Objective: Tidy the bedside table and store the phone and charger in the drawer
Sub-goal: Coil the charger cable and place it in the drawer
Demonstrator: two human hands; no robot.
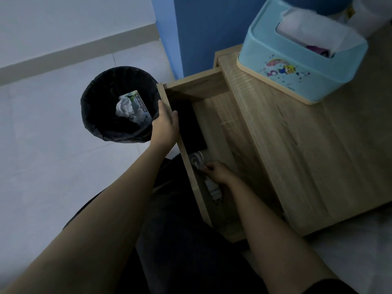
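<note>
The wooden bedside table (318, 145) has its drawer (214, 128) pulled open toward me. A black phone (191, 126) lies flat inside the drawer along its front panel. Below it in the drawer lies the white charger (213, 186) with its coiled cable (196, 161). My left hand (165, 124) grips the top edge of the drawer's front panel, fingers hooked over it. My right hand (218, 172) is inside the drawer with its fingers closed on the charger and cable.
A blue tissue box (297, 66) with a tissue sticking out stands on the table's far part. A black waste bin (121, 105) holding crumpled paper and a wrapper stands on the pale tiled floor left of the drawer. A blue wall rises behind.
</note>
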